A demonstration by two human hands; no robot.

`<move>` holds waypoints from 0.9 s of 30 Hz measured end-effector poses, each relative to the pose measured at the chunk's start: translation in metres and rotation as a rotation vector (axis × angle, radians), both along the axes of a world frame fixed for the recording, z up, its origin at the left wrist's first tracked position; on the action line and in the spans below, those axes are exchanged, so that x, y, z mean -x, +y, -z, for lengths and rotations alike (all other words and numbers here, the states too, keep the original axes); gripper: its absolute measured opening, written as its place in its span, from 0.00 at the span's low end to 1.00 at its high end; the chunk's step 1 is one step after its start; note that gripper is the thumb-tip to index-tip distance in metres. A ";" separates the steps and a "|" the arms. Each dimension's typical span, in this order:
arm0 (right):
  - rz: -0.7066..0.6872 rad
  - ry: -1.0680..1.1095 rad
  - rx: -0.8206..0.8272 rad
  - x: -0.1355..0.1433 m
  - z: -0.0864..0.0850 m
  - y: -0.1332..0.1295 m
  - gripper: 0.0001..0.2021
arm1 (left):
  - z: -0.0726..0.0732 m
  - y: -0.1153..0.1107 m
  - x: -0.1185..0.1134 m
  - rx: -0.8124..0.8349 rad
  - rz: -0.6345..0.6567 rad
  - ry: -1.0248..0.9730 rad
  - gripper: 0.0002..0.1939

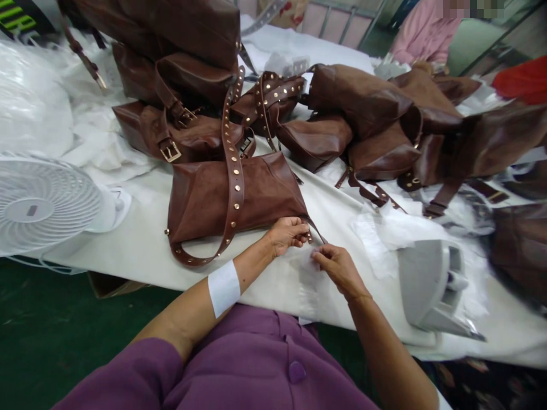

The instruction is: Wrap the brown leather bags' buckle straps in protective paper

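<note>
brown leather and suede make up the bag (267, 196) that lies flat on the white-covered tabletop (265, 290), right in front of the person, with a studded strap (236, 188) running over its front and looping round below its lower edge. at the bag's lower right corner the left hand (290, 234) has its fingers curled in, pinching a small brown tab (309, 234). just beside it, the right hand (339, 267) is bent with thumb and forefinger close together near the lower end of a thin dark strap (317, 229); whether those fingers grasp anything i cannot tell. more brown bags (359, 99) are heaped behind, left and right, some with buckles showing. a white fan (47, 205) stands at the left, a grey plastic device (423, 285) at the right among white wrapping (378, 236). across the tabletop, a co-worker's pink sleeve (423, 34) shows.
</note>
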State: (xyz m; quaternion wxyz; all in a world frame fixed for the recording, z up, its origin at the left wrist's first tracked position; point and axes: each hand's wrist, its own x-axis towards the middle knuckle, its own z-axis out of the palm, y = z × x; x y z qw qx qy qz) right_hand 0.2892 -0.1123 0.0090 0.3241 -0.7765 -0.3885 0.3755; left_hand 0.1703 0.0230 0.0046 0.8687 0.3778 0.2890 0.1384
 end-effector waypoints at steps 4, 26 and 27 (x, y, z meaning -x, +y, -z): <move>-0.002 -0.001 0.009 0.000 -0.002 0.004 0.13 | 0.001 -0.002 -0.002 -0.163 -0.099 0.042 0.09; 0.041 0.086 0.013 0.021 -0.023 0.004 0.11 | -0.003 -0.009 -0.001 -0.479 -0.241 -0.082 0.10; 0.049 0.102 0.011 0.021 -0.023 0.004 0.11 | -0.002 -0.008 0.000 -0.505 -0.233 -0.077 0.09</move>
